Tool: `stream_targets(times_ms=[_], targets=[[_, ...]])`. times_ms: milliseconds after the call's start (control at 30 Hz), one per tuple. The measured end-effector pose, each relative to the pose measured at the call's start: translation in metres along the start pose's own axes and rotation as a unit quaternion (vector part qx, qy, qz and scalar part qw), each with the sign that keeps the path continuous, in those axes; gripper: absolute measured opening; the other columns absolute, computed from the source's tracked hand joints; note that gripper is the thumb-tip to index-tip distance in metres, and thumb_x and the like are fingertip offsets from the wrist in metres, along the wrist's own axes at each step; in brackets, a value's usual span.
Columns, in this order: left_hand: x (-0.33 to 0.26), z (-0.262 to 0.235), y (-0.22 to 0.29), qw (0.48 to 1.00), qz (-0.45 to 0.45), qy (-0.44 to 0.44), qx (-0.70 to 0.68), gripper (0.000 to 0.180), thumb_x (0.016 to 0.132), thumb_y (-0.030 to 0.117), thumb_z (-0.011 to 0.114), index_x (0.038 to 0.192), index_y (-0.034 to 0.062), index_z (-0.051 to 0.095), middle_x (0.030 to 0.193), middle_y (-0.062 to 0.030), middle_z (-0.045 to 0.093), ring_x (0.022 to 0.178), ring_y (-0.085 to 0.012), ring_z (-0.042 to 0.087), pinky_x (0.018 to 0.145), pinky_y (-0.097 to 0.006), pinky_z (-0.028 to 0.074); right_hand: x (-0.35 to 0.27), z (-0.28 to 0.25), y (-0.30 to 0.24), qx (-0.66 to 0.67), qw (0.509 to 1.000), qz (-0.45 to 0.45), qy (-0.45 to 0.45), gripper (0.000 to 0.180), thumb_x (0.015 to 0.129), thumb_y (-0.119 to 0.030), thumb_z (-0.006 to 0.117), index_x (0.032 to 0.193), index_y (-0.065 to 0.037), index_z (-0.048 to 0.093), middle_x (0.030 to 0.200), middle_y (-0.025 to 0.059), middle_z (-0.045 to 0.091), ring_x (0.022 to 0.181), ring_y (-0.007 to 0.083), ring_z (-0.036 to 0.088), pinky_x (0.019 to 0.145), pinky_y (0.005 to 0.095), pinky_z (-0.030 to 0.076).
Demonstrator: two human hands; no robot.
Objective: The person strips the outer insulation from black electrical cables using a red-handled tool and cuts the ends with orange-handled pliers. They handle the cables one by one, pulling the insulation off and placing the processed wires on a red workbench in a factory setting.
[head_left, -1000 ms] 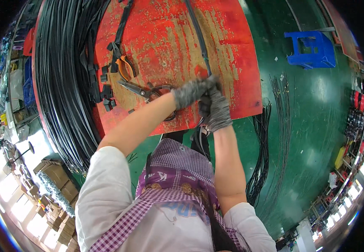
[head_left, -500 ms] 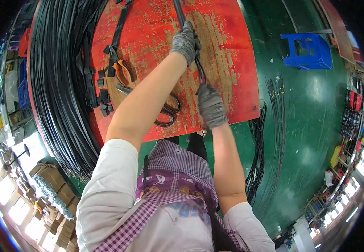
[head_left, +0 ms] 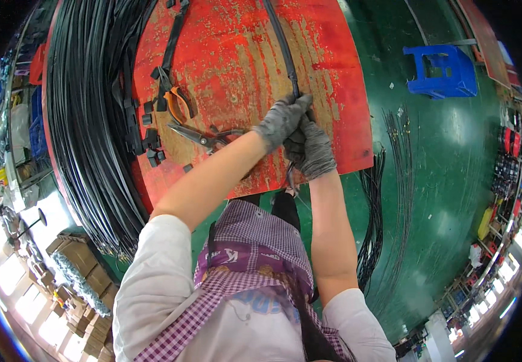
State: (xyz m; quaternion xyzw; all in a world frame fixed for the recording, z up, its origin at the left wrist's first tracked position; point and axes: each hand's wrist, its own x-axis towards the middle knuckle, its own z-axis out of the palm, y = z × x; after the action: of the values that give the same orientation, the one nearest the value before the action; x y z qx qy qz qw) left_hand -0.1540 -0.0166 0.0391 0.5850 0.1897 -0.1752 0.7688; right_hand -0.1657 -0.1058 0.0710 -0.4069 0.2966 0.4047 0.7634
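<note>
My left hand [head_left: 280,125], in a grey glove, is closed round a black sleeved cable [head_left: 282,45] near the table's front edge. Pressed against it, my right hand [head_left: 312,151], gloved too, grips the lower part of the same cable. Both hands' fingers overlap, so the cable between them is mostly hidden. A short end of it hangs below my right hand. To the left lie scissors [head_left: 196,137] with dark handles, partly covered by my left forearm. Orange-handled pliers [head_left: 175,101] rest farther off, beside several short black pieces [head_left: 150,139].
The worn red tabletop [head_left: 225,60] carries a thick bundle of black cables [head_left: 86,120] along its left side. More thin cables [head_left: 372,211] hang at its right front edge. A blue plastic stool [head_left: 442,72] stands on the green floor [head_left: 448,163] to the right.
My left hand has slid down the cable toward me and now meets my right hand, which has shifted only slightly. More of the cable's upper length shows.
</note>
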Motion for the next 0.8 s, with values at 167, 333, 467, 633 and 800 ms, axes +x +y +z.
stream_targets(times_ms=[167,333,467,633,800], targets=[[0.024,-0.048,0.042,0.991,-0.015,-0.066,-0.114,0.028,0.085,0.032,0.044,0.088,0.0044,0.049,0.079,-0.0040,0.054,0.071,-0.0136,0.053,0.066,-0.029,0.045,0.003,-0.011,-0.008,0.154,0.960,0.058,-0.225,0.026,0.084,-0.035,0.042,0.067,-0.015,0.042,0.044,-0.0079,0.026,0.033,0.0038,0.025,0.027,0.0189,0.020],[0.093,-0.060,0.066,0.903,-0.052,-0.010,-0.427,0.030,0.083,0.036,0.045,0.078,0.0069,0.048,0.060,-0.0029,0.049,0.049,-0.0132,0.047,0.043,-0.026,0.039,-0.012,0.004,-0.002,0.108,0.964,0.090,-0.227,0.025,0.085,-0.034,0.041,0.070,-0.015,0.043,0.045,-0.0062,0.031,0.033,0.0068,0.029,0.029,0.0219,0.025],[0.079,-0.033,0.072,0.921,-0.102,0.310,-0.213,0.031,0.081,0.036,0.049,0.073,0.0057,0.046,0.051,-0.0029,0.045,0.038,-0.0155,0.041,0.036,-0.030,0.035,0.000,-0.005,0.002,-0.528,0.789,-0.288,0.124,0.024,0.085,-0.031,0.040,0.072,-0.011,0.045,0.047,-0.0033,0.038,0.033,0.0114,0.035,0.029,0.0265,0.029],[0.067,-0.020,0.051,0.928,-0.110,0.325,-0.141,0.031,0.080,0.034,0.051,0.080,0.0044,0.044,0.056,-0.0042,0.045,0.045,-0.0175,0.044,0.041,-0.033,0.038,0.020,-0.023,0.008,-0.570,0.753,-0.290,0.152,0.024,0.085,-0.030,0.040,0.073,-0.011,0.046,0.047,-0.0034,0.039,0.033,0.0115,0.036,0.029,0.0268,0.030],[0.027,-0.011,0.041,0.910,-0.085,0.040,-0.404,0.020,0.085,0.024,0.044,0.080,0.0049,0.044,0.060,-0.0055,0.046,0.051,-0.0181,0.046,0.051,-0.030,0.043,-0.009,-0.021,-0.014,0.069,0.983,0.089,-0.145,0.024,0.085,-0.030,0.039,0.073,-0.011,0.047,0.047,-0.0035,0.039,0.033,0.0116,0.036,0.029,0.0272,0.030]])
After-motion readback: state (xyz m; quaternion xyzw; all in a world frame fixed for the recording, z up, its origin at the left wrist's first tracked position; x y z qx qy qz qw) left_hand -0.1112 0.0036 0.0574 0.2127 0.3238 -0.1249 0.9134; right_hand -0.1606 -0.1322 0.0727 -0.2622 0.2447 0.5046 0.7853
